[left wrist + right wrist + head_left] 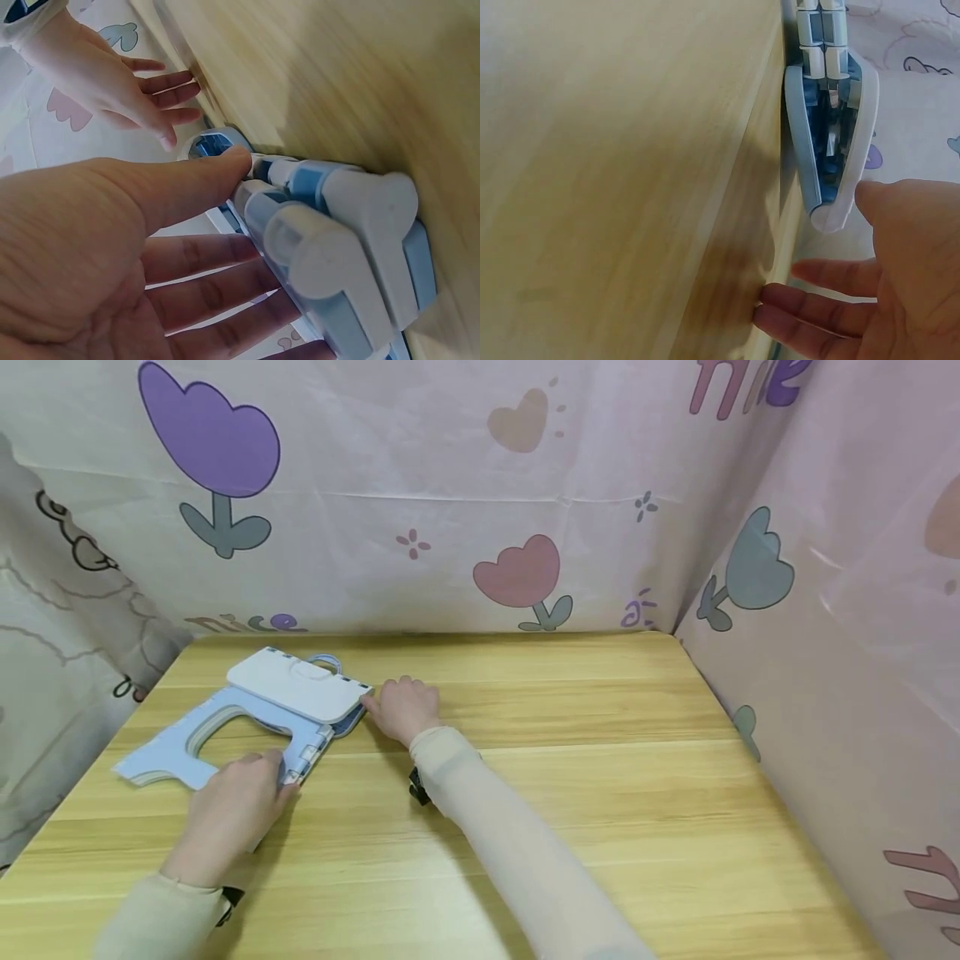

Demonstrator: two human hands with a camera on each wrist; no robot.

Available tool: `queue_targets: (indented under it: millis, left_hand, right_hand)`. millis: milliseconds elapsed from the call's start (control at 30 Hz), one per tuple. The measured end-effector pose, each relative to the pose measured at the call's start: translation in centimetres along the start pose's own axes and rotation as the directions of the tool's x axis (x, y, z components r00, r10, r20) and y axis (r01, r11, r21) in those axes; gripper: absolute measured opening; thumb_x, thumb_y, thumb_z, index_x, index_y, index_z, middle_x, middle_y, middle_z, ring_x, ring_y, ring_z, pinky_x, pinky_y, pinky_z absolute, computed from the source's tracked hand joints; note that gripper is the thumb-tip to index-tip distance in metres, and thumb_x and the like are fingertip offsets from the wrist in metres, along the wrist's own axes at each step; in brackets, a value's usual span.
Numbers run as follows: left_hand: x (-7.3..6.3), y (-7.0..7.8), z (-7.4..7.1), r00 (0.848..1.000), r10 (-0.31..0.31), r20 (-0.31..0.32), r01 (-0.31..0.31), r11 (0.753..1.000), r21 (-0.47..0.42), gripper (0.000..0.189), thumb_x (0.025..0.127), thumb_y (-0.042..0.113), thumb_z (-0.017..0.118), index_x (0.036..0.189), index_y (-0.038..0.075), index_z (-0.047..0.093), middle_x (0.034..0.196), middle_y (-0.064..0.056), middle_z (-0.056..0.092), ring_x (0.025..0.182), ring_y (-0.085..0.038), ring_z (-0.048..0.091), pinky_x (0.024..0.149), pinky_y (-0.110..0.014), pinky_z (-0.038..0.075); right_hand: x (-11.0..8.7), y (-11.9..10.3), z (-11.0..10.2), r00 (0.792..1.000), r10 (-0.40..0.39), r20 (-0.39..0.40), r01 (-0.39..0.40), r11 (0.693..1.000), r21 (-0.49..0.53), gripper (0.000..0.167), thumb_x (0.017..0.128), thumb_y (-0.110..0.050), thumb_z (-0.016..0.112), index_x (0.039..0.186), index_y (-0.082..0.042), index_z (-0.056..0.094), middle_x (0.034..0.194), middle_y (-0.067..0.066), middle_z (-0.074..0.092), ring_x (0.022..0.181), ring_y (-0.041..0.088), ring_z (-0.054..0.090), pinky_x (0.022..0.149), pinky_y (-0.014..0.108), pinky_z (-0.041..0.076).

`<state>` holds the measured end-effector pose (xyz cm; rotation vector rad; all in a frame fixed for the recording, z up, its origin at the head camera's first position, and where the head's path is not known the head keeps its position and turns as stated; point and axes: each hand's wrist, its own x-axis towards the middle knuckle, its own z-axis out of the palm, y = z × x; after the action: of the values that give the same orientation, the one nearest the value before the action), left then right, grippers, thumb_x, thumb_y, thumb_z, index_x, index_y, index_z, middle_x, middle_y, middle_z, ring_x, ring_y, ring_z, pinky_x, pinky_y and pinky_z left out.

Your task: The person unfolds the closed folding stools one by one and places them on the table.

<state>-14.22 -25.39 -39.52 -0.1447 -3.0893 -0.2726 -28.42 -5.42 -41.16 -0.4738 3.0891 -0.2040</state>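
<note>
A blue-and-white plastic folding stool (pixel 307 691) lies partly folded on the left of the table, its white top panel and pale blue leg panel (pixel 212 700) uppermost. The leg panel has a large cut-out, and a blue handle loop shows at the back. My left hand (pixel 236 802) holds the leg panel's near edge, thumb along the hinged side (pixel 322 225) and fingers over the panel face. At the stool's right end, my right hand (pixel 407 710) has its thumb at the white panel's corner. Its other fingers extend loosely toward the tabletop, holding nothing.
The stool rests on a wood-grain table (pixel 600 793). A printed curtain (pixel 420 502) with tulips and hearts hangs along the table's back, and more of it lines both sides. Each wrist wears a dark strap.
</note>
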Motion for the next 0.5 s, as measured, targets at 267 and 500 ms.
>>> queue_targets:
  millis: [267,500]
  left_hand:
    - [-0.1,0.6,0.1,1.000,-0.007,-0.001,0.007,1.000,-0.014,0.028,0.095,0.022,0.082,0.096,0.000,0.064,0.077,-0.009,0.059,0.064,-0.025,0.055,0.050,-0.042,0.045]
    - [-0.2,1.1,0.4,1.000,0.020,-0.017,-0.020,1.000,-0.021,0.026,0.094,0.019,0.082,0.093,0.003,0.063,0.075,-0.007,0.057,0.063,-0.024,0.052,0.050,-0.039,0.042]
  right_hand:
    - [0.1,0.4,-0.2,1.000,0.010,0.015,-0.010,0.999,0.038,0.062,0.111,-0.067,0.037,0.100,-0.021,0.077,0.105,0.000,0.074,0.096,0.020,0.072,0.082,0.038,0.058]
    - [0.3,0.9,-0.4,1.000,0.004,0.022,-0.005,0.997,0.072,0.060,0.110,-0.066,0.041,0.080,-0.020,0.066,0.089,-0.001,0.068,0.077,0.016,0.062,0.064,0.031,0.050]
